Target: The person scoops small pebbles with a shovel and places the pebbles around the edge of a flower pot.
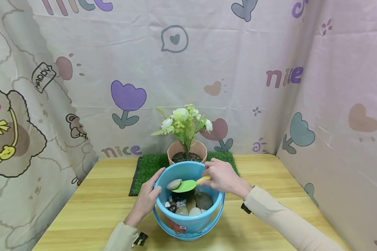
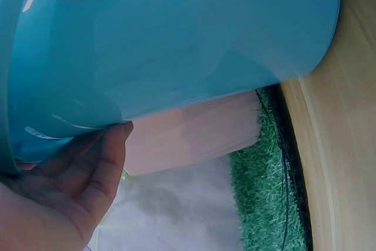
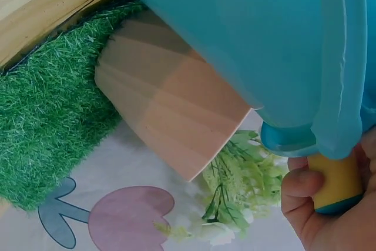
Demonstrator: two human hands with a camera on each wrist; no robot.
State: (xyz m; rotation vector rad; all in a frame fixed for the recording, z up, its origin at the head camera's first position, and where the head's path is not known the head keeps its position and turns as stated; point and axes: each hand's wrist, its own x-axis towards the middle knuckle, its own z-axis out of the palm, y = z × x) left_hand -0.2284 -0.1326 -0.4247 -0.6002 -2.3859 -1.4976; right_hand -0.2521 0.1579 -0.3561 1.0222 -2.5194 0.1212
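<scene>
Grips shovel [image 1: 185, 187] with right hand [image 1: 223, 177], pointing at stone [image 1: 174, 184] in left side of blue bucket [image 1: 204, 221]; holds rim with left hand [image 1: 146, 197].

Against left fingers [image 2: 108, 166]: round blue plastic bucket [image 2: 176, 45], glossy, smooth. In right fingers [image 3: 298, 185]: yellow cylindrical plastic trowel handle [image 3: 338, 183], smooth. Beyond both: rough green rectangular synthetic-grass mat [image 1: 149, 170]; farther, pale printed cloth backdrop [image 1: 191, 69], matt, creased

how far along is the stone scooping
Looks done: the shovel blade is inside the bucket, which the left hand holds. In hand: the right hand grips the yellow handle, a pale stone at the blade's tip. Probably left: moving that stone; whether the other stones below follow isn't clear.
</scene>
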